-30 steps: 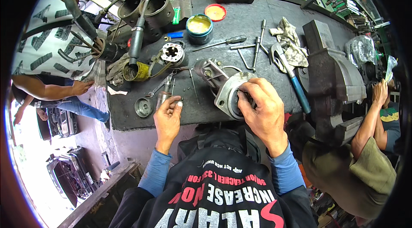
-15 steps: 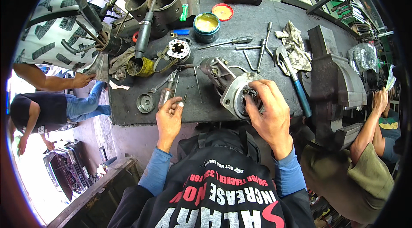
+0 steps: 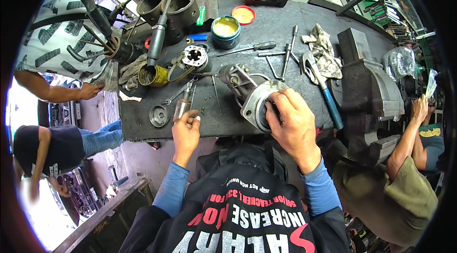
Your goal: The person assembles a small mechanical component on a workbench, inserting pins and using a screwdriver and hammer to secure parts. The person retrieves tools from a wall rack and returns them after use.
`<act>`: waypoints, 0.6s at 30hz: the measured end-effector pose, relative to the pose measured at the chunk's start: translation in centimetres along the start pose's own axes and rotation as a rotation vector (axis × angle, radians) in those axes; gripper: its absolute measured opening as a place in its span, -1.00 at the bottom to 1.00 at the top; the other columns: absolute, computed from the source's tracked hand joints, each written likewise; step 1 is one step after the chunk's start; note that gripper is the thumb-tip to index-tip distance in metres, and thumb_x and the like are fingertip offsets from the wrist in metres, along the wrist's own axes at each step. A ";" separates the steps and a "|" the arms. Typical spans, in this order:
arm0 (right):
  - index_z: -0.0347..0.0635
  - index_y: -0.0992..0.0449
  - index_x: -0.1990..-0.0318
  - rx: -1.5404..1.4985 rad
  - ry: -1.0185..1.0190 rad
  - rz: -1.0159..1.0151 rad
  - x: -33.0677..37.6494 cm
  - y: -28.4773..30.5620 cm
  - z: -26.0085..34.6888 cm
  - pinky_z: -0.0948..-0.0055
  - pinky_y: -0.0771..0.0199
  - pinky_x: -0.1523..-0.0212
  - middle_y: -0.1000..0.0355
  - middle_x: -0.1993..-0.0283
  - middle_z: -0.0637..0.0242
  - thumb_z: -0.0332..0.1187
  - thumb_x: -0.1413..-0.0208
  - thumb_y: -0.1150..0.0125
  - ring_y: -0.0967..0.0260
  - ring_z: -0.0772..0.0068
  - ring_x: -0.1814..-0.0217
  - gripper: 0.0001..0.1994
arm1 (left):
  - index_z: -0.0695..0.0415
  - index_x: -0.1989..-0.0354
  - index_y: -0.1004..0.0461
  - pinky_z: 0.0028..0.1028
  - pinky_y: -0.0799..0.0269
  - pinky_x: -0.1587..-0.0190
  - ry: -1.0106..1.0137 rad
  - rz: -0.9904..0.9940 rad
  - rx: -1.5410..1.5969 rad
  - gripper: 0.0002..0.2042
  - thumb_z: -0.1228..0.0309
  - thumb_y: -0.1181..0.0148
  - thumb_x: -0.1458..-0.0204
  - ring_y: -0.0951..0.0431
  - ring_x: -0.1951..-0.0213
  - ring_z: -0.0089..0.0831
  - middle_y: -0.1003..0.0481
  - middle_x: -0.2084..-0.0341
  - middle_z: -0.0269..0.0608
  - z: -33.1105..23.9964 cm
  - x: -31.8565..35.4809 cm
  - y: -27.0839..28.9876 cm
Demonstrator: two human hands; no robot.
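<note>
While the starter motor [image 3: 252, 92] lies on its side near the counter's [image 3: 285, 24] front edge, the right hand [image 3: 294, 122] covers its round flange end, fingers curled onto the face, grasping it. Left hand [image 3: 185, 131] pinches a small clear-handled tool [image 3: 183, 105] just left of the motor, tip pointing away. Beyond: a wrench [image 3: 175, 95], loose screws, a round cap [image 3: 159, 116], grease tin [image 3: 225, 29], rag [image 3: 324, 48], blue-handled hammer [image 3: 326, 92], vise [image 3: 369, 93] at right. Other people stand at both sides.

Open grease tin [image 3: 225, 28], red lid [image 3: 243, 15], crumpled rag [image 3: 325, 50], blue-handled wrench [image 3: 322, 86], bench vise [image 3: 369, 92]
</note>
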State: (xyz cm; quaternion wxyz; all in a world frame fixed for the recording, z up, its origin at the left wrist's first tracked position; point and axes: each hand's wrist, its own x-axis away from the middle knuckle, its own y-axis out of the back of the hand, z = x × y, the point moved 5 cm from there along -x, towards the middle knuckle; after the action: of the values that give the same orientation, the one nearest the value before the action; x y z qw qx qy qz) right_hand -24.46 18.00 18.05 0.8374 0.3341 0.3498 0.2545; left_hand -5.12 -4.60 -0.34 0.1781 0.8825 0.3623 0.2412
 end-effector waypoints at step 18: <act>-0.29 -0.58 0.05 0.005 -0.067 0.057 0.3 -0.1 -0.5 0.14 -0.57 0.14 -0.51 0.16 0.08 -0.57 -0.09 -0.39 -0.55 -0.08 0.15 -0.74 | 0.10 0.07 -0.73 -0.10 -0.13 -0.40 -0.900 0.210 -0.132 -0.75 0.42 -0.15 -0.21 -0.53 0.07 -0.18 -0.63 0.32 -0.19 -22.8 -0.5 -7.3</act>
State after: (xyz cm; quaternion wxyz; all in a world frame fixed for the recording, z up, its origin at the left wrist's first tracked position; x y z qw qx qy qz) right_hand -24.62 18.33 17.60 0.8403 0.3542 0.3126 0.2661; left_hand -22.14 3.10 14.61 0.3477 0.9182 0.1415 -0.1264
